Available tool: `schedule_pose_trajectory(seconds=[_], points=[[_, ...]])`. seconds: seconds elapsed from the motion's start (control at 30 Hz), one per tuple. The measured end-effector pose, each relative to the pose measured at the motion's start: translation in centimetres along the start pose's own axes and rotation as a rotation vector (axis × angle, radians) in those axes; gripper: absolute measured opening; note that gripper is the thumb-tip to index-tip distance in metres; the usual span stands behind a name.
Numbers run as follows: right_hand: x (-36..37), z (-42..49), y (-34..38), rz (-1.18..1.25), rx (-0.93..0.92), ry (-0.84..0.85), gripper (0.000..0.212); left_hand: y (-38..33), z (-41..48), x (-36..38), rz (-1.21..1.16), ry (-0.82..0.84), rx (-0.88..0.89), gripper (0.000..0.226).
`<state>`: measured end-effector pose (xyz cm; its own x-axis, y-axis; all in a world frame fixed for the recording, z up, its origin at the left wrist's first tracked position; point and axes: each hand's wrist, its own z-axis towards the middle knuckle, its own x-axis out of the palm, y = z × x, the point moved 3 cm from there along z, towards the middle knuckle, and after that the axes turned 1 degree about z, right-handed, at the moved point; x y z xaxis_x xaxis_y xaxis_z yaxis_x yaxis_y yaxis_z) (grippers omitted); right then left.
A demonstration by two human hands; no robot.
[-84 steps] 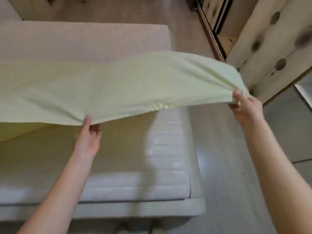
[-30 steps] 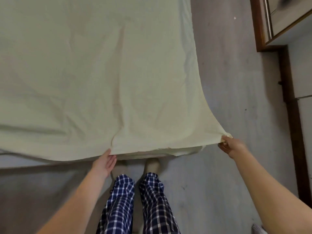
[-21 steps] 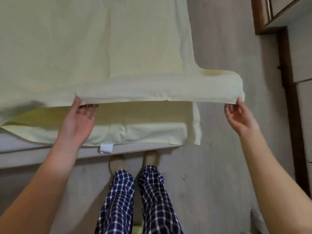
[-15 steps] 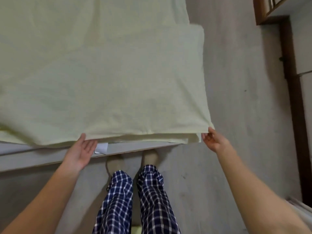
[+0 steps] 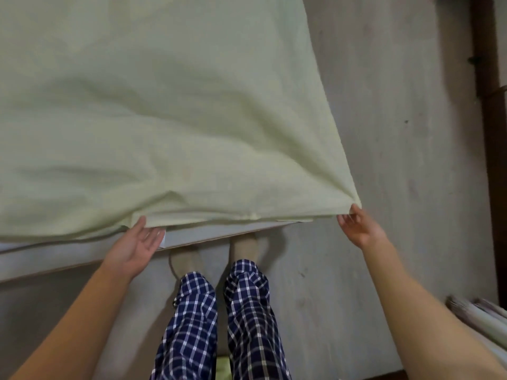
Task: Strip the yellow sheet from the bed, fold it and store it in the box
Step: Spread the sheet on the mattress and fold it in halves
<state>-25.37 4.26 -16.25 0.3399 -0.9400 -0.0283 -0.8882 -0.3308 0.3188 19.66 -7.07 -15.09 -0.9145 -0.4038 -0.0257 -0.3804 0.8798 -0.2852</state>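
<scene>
The yellow sheet (image 5: 164, 119) lies spread over the bed (image 5: 68, 256). It covers the whole top surface and runs out of frame at the top and left. Its near hem hangs along the foot edge, and only a pale strip of the bed shows below the hem.

Left hand (image 5: 134, 244): palm up at the hem, fingers (image 5: 156, 235) straight and pressed together just under the cloth edge, thumb tip against a small fold. Whether the hem is clamped between thumb and fingers cannot be told.

Right hand (image 5: 359, 229): palm up at the sheet's near right corner, off the side of the bed and over the floor (image 5: 397, 133). The thumb tip pinches the corner – creases fan out from that point – while the visible fingers are loosely curled. The finger opposing the thumb is hidden behind the cloth.

A white tag (image 5: 163, 239) shows partly behind the left fingertips. Checked trousers (image 5: 192, 325) and two beige-covered feet stand between the arms. A yellow-green patch at the bottom edge, between the legs, is too cut off to identify. Pale stacked material (image 5: 482, 322) at the lower right is cropped – nature unclear.
</scene>
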Motion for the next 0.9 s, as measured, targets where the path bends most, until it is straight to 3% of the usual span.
schedule_pose_trajectory(seconds=[0.1,0.3,0.4,0.6,0.67,0.77,0.83,0.9], points=[[-0.8,1.4,-1.2,-0.156,0.035,-0.097,0.016,0.8,0.9,-0.2,0.038,-0.102,-0.029,0.043],[-0.6,3.0,-1.4,-0.288,0.025,-0.227,0.005,1.3,1.6,-0.6,0.142,-0.182,-0.073,0.043],[0.1,3.5,-1.8,-0.345,0.040,-0.281,0.011,1.5,1.9,-0.7,0.151,-0.256,-0.040,0.050],[1.3,3.3,-3.7,-0.468,0.172,-0.260,0.016,2.2,2.1,-0.1,0.012,-0.311,-0.038,0.014],[2.0,2.6,-5.0,-0.436,0.177,-0.214,0.006,2.3,1.9,-0.1,0.020,-0.366,0.007,0.027],[3.1,1.5,-7.1,-0.319,0.093,-0.198,0.021,1.9,1.5,0.4,0.000,-0.450,0.027,0.046],[3.3,1.1,-7.5,-0.318,-0.005,-0.289,0.031,1.8,1.5,0.7,-0.015,-0.452,0.033,0.034],[3.2,0.9,-6.9,-0.366,-0.078,-0.379,0.025,1.7,1.3,0.5,0.013,-0.519,0.085,0.013]])
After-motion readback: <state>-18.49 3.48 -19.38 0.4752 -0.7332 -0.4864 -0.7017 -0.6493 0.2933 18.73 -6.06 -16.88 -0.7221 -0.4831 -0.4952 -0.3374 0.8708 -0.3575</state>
